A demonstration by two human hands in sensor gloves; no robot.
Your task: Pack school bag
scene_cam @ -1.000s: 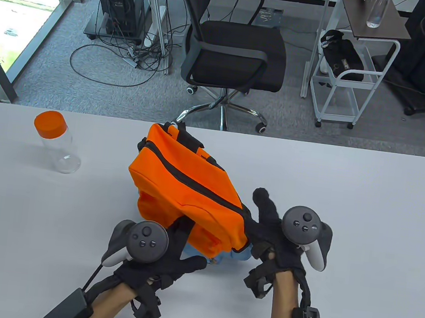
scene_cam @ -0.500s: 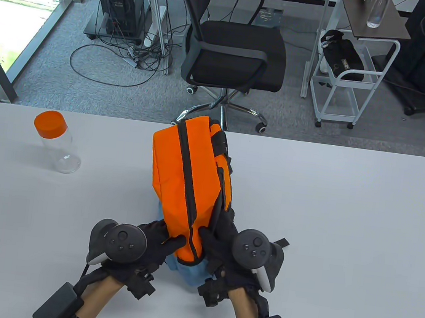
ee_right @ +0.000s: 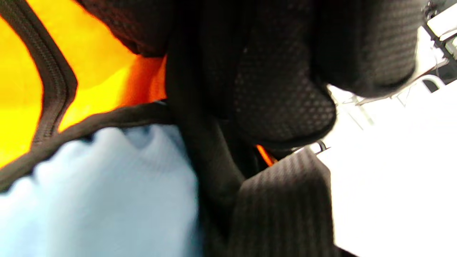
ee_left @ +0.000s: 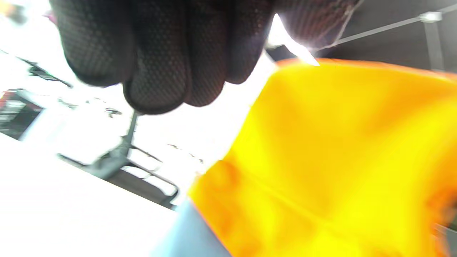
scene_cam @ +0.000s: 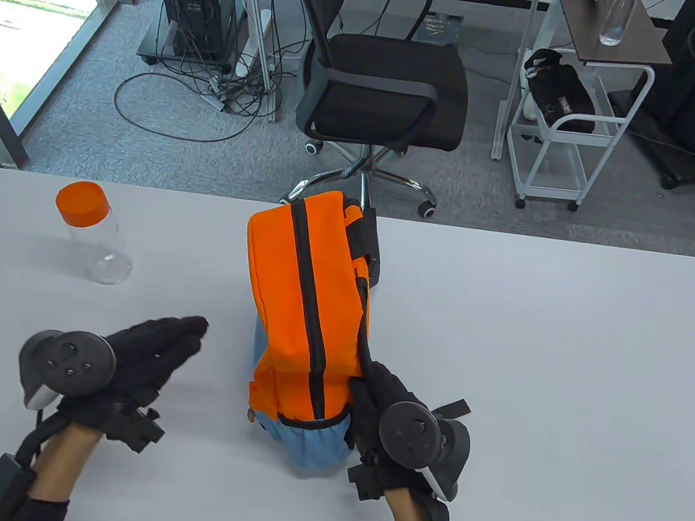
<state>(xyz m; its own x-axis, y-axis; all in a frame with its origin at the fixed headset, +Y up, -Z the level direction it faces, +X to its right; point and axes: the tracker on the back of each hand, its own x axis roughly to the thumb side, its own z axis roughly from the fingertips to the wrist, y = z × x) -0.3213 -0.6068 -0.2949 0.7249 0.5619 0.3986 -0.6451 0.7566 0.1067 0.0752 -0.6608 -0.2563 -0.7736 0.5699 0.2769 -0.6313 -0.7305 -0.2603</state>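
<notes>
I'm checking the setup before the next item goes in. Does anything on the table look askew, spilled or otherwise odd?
Nothing is spilled or damaged. The orange school bag stands on edge with its zipper closed, propped by the right hand at its near end. The clear bottle with the orange cap stands upright, apart, at far left. The left hand holds nothing.
</notes>
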